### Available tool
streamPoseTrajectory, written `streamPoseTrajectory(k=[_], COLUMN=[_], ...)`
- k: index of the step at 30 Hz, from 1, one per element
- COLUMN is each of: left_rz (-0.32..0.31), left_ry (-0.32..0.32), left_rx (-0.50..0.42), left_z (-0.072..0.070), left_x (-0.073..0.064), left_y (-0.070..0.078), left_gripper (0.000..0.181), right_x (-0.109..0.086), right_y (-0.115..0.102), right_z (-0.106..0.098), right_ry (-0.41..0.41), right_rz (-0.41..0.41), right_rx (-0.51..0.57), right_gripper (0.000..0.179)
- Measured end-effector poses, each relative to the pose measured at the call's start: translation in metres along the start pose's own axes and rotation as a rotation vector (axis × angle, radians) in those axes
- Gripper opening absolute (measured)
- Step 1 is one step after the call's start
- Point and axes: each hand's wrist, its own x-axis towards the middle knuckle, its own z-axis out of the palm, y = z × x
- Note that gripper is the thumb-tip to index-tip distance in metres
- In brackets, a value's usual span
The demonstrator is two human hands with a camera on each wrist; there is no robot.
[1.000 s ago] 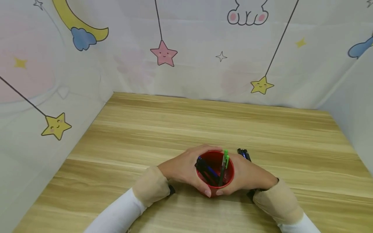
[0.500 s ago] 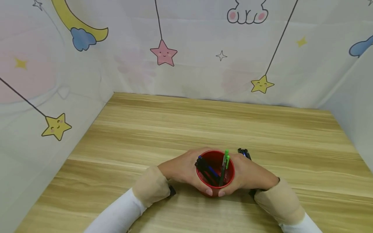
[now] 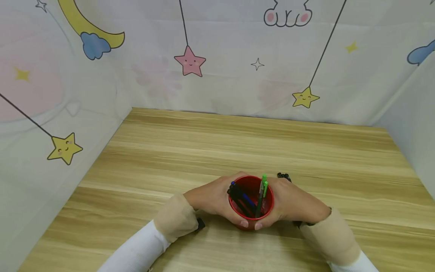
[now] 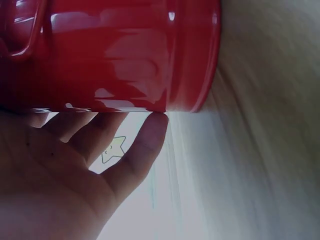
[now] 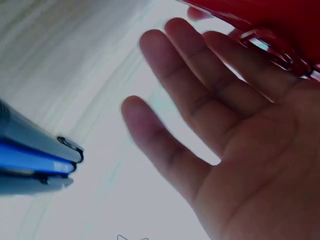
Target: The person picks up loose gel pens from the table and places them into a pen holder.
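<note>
A red pen cup (image 3: 252, 184) stands before the person, held between both hands. Inside lean several dark pens (image 3: 239, 196), some with blue, and a pen with a green top (image 3: 263, 187). The left hand (image 3: 215, 197) grips the cup's left side, thumb at the near side. In the left wrist view its fingers touch the glossy cup wall (image 4: 115, 55). From the right, the right hand (image 3: 292, 199) holds the rim area with thumb and forefinger. Its other fingers reach out fairly straight beside the cup's side loop (image 5: 272, 47) in the right wrist view.
Several more pens (image 3: 284, 176) lie just beyond the right hand, partly hidden by it; the right wrist view shows these pens (image 5: 37, 160) close up. A wood-grain table (image 3: 204, 143) is bordered by a printed cloth (image 3: 231, 90) at the back and sides.
The right wrist and forearm have shifted slightly right, and more of the loose pens is hidden behind that hand. The cup and left hand have hardly moved.
</note>
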Motion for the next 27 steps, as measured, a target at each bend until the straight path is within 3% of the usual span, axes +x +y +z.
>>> streamPoseTrajectory(k=[9,16,27], left_rz=[-0.017,-0.025,-0.035], left_ry=[-0.003,-0.010,-0.023], left_rx=[0.018,0.012,-0.041], left_z=[0.000,-0.001,0.000], left_x=[-0.001,-0.001,0.000], left_y=[0.000,0.001,0.000], left_gripper=[0.082,0.081,0.083], right_x=[-0.003,-0.005,-0.010], right_y=[-0.003,-0.004,-0.004], right_z=[-0.004,-0.008,-0.017], right_ry=[-0.036,-0.046,-0.042], right_rz=[0.059,0.098,0.103], right_rx=[0.038,0.001,-0.013], right_gripper=[0.079,0.078,0.070])
